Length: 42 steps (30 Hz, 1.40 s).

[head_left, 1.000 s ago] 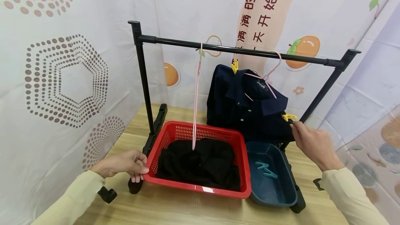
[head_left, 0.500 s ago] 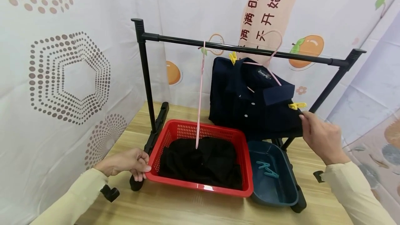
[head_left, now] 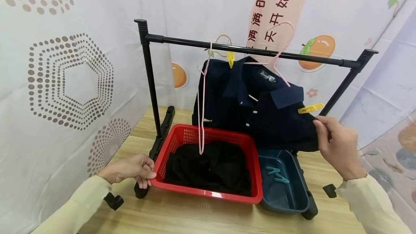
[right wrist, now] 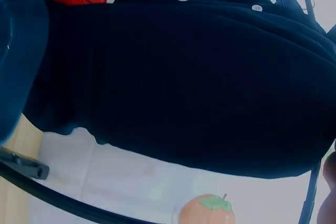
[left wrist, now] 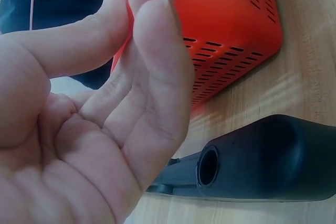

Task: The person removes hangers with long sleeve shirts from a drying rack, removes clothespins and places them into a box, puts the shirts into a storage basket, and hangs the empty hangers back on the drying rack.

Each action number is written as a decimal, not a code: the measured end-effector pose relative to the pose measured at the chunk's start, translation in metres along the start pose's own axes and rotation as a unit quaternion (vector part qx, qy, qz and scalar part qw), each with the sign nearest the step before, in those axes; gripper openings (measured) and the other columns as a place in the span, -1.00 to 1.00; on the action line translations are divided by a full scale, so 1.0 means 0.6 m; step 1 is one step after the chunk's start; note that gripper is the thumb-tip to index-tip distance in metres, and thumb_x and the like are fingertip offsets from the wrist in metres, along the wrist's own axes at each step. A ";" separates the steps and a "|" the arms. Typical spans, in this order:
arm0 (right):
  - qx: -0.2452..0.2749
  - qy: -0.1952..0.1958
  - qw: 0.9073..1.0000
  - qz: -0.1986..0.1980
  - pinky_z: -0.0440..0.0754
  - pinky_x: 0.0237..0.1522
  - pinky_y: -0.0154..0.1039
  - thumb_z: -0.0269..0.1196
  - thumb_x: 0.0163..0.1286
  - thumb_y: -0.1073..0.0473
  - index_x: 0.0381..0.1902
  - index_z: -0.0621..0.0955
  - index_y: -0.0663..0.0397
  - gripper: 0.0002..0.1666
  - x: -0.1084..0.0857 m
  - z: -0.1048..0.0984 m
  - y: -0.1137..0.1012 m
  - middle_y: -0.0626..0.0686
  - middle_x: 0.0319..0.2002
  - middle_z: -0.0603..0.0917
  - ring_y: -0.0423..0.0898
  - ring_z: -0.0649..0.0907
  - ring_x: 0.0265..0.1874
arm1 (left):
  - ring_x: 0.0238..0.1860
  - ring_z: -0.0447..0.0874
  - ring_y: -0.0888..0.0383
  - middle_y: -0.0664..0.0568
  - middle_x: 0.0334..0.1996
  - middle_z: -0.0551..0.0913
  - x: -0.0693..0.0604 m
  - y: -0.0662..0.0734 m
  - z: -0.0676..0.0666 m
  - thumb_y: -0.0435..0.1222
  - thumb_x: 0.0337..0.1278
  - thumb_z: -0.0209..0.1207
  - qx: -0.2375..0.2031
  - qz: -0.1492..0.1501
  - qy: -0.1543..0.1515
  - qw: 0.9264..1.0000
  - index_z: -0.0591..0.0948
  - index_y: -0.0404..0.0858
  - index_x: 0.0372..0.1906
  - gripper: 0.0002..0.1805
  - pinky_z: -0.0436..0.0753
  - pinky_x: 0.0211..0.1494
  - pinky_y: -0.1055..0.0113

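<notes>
A navy button shirt (head_left: 224,100) hangs on a pink hanger (head_left: 294,30), whose hook rises above the black rod (head_left: 191,43). I cannot tell whether the hook touches the rod. Yellow clothespins (head_left: 311,108) sit at both shoulders. My right hand (head_left: 339,145) pinches the shirt's edge just below the right clothespin. In the right wrist view the shirt (right wrist: 184,87) fills most of the frame, and only bits of fingers (right wrist: 328,192) show. My left hand (head_left: 138,170) pinches the near-left corner of the red basket (head_left: 211,194); black cloth (head_left: 211,169) lies inside it.
A second pink hanger (head_left: 201,151), bare, hangs from the rod over the basket. To the basket's right stands a blue basin (head_left: 282,207) with two teal clothespins (head_left: 281,180). The rack's black feet (head_left: 164,127) rest on the wooden table (head_left: 195,219). Printed curtains surround it.
The shirt's hanger hook has risen above the rod. The shirt has swung left, reaching behind the bare hanger, which has turned. My right hand has moved slightly right; the left stays at the basket.
</notes>
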State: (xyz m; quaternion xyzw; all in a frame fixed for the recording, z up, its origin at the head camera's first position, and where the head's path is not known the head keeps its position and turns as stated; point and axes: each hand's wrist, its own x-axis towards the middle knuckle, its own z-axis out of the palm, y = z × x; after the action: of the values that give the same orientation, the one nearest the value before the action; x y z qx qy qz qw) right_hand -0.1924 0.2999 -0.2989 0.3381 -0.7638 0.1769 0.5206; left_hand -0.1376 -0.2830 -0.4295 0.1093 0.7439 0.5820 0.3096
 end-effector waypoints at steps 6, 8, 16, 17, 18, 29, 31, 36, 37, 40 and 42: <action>0.016 -0.037 0.999 -0.002 0.27 -0.63 -0.38 0.02 0.67 -0.14 -0.24 0.68 0.44 -0.32 -0.021 -0.001 -0.012 0.07 -0.60 0.55 -0.28 0.30 -0.70 | -0.48 0.73 0.07 -0.26 -0.39 0.73 -0.002 -0.003 0.001 -0.38 0.37 0.26 -0.003 0.002 -0.003 1.000 0.48 -0.50 -0.14 -0.76 0.70 -0.42 0.32; 0.023 -0.043 0.999 -0.005 0.31 -0.61 -0.38 0.02 0.67 -0.13 -0.24 0.68 0.43 -0.33 -0.030 0.000 -0.013 0.09 -0.56 0.60 -0.28 0.32 -0.70 | -0.48 0.73 0.07 -0.27 -0.39 0.74 -0.002 -0.004 0.001 -0.38 0.38 0.26 -0.004 0.003 -0.005 1.000 0.48 -0.49 -0.14 -0.76 0.70 -0.42 0.32; 0.054 -0.051 0.997 -0.007 0.39 -0.63 -0.39 0.01 0.67 -0.12 -0.27 0.67 0.43 -0.33 -0.059 0.006 -0.023 0.14 -0.49 0.67 -0.30 0.39 -0.70 | -0.49 0.73 0.08 -0.26 -0.40 0.73 -0.003 -0.003 -0.001 -0.38 0.37 0.26 -0.001 0.007 -0.001 1.000 0.49 -0.49 -0.16 -0.78 0.70 -0.42 0.32; 0.056 -0.052 0.997 -0.005 0.39 -0.64 -0.40 0.01 0.67 -0.12 -0.27 0.67 0.42 -0.33 -0.063 0.007 -0.025 0.13 -0.49 0.66 -0.30 0.39 -0.70 | -0.49 0.73 0.08 -0.26 -0.40 0.73 -0.003 -0.003 -0.001 -0.38 0.37 0.26 -0.001 0.007 0.000 1.000 0.49 -0.49 -0.15 -0.78 0.70 -0.42 0.32; 0.057 -0.053 0.997 -0.002 0.39 -0.64 -0.40 0.01 0.67 -0.12 -0.27 0.68 0.41 -0.34 -0.066 0.009 -0.026 0.12 -0.49 0.67 -0.30 0.39 -0.69 | -0.49 0.73 0.08 -0.26 -0.40 0.73 -0.003 -0.003 -0.001 -0.38 0.37 0.26 -0.001 0.007 0.000 1.000 0.49 -0.49 -0.15 -0.77 0.70 -0.42 0.32; 0.124 -0.090 0.987 0.039 0.33 -0.52 -0.46 0.06 0.67 -0.04 -0.20 0.69 0.29 -0.50 -0.085 0.041 -0.052 -0.12 -0.52 0.55 -0.34 0.38 -0.61 | -0.48 0.73 0.07 -0.26 -0.40 0.73 -0.002 -0.005 -0.002 -0.38 0.38 0.25 0.000 0.008 0.000 1.000 0.49 -0.49 -0.13 -0.77 0.70 -0.41 0.31; 0.136 -0.099 0.985 0.046 0.33 -0.50 -0.48 0.10 0.65 0.02 -0.18 0.70 0.26 -0.58 -0.084 0.045 -0.057 -0.13 -0.51 0.55 -0.34 0.38 -0.60 | -0.48 0.73 0.07 -0.26 -0.40 0.73 -0.002 -0.005 -0.003 -0.38 0.39 0.25 0.002 0.010 0.001 1.000 0.49 -0.50 -0.13 -0.77 0.70 -0.41 0.31; 0.155 -0.106 0.980 0.061 0.33 -0.52 -0.49 0.20 0.57 0.24 -0.15 0.71 0.25 -0.81 -0.083 0.053 -0.064 -0.15 -0.53 0.54 -0.36 0.37 -0.62 | -0.48 0.74 0.07 -0.27 -0.39 0.73 -0.002 -0.005 -0.002 -0.38 0.39 0.25 0.003 0.012 0.000 1.000 0.49 -0.50 -0.12 -0.77 0.70 -0.41 0.31; 0.157 -0.108 0.979 0.068 0.33 -0.52 -0.50 0.22 0.54 0.30 -0.16 0.71 0.24 -0.86 -0.084 0.054 -0.064 -0.16 -0.54 0.53 -0.37 0.36 -0.63 | -0.48 0.74 0.07 -0.27 -0.39 0.73 -0.002 -0.005 -0.002 -0.38 0.39 0.24 0.002 0.012 -0.001 1.000 0.48 -0.50 -0.12 -0.77 0.70 -0.41 0.31; 0.152 -0.111 0.977 0.095 0.34 -0.53 -0.49 0.26 0.44 0.43 -0.18 0.70 0.23 -0.90 -0.092 0.058 -0.066 -0.16 -0.55 0.51 -0.38 0.37 -0.62 | -0.48 0.73 0.07 -0.27 -0.39 0.73 -0.002 -0.005 -0.001 -0.39 0.39 0.24 -0.003 0.012 -0.003 1.000 0.48 -0.49 -0.13 -0.78 0.70 -0.42 0.32; 0.145 -0.111 0.977 0.113 0.35 -0.54 -0.48 0.26 0.42 0.47 -0.18 0.69 0.23 -0.88 -0.098 0.060 -0.066 -0.14 -0.54 0.54 -0.37 0.39 -0.62 | -0.48 0.73 0.07 -0.28 -0.39 0.73 -0.002 -0.004 -0.001 -0.39 0.39 0.25 -0.004 0.013 -0.004 1.000 0.48 -0.49 -0.13 -0.77 0.70 -0.42 0.32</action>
State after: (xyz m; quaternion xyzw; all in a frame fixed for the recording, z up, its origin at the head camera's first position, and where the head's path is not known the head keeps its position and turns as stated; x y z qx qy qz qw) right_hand -0.1754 0.2690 -0.3703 0.3391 -0.8162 0.3051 0.3546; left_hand -0.1362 -0.2847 -0.4312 0.1198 0.7388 0.5885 0.3057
